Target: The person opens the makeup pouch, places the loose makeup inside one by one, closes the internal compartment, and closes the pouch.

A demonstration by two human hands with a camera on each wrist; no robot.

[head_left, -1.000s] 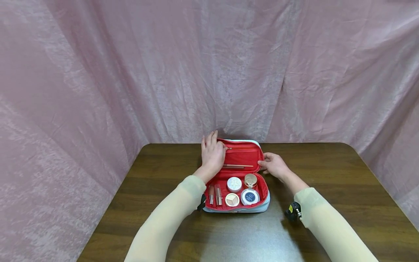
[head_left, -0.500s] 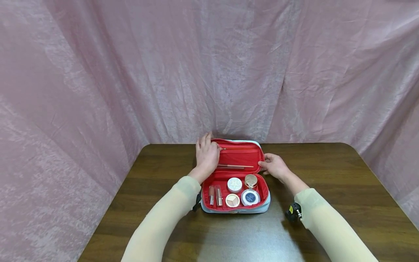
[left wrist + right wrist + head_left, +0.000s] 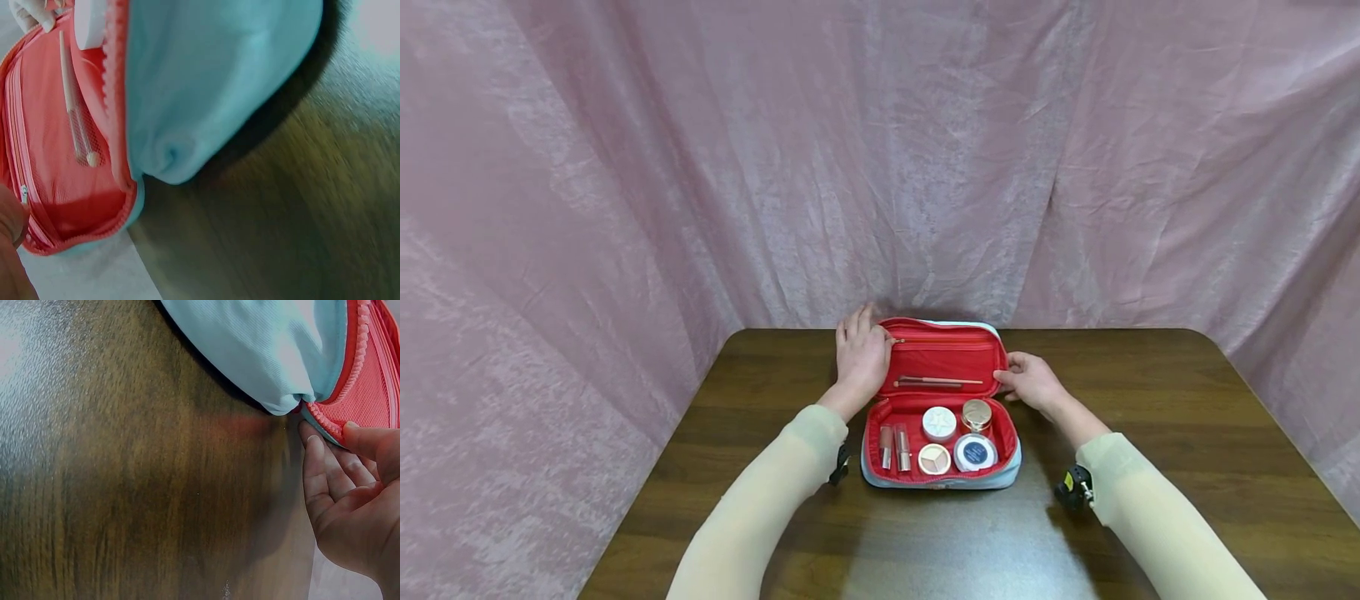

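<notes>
A light-blue cosmetic bag (image 3: 1000,478) with red lining lies unzipped, its lid (image 3: 947,360) raised at the back. My left hand (image 3: 861,362) is at the lid's left edge, thumb and finger pinching the zipper pull (image 3: 24,193) of the inner pocket. The right hand (image 3: 1032,383) pinches the lid's right edge, thumb inside and fingers behind, as the right wrist view shows. Two slim makeup brushes (image 3: 936,382) lie along the mesh at the bottom of the lid. The left hand's fingertips behind the lid are partly hidden.
Inside the bag are two lip gloss tubes (image 3: 902,448), a white star-topped jar (image 3: 938,423), a gold-lidded jar (image 3: 976,415), a three-colour palette (image 3: 934,459) and a blue-labelled round case (image 3: 975,452). Pink curtain (image 3: 880,167) hangs behind the wooden table (image 3: 1150,400).
My left hand has moved left along the lid, and the pocket's zipper pull has travelled left with it. More of the brushes shows. The right hand has stayed at the lid's right edge.
</notes>
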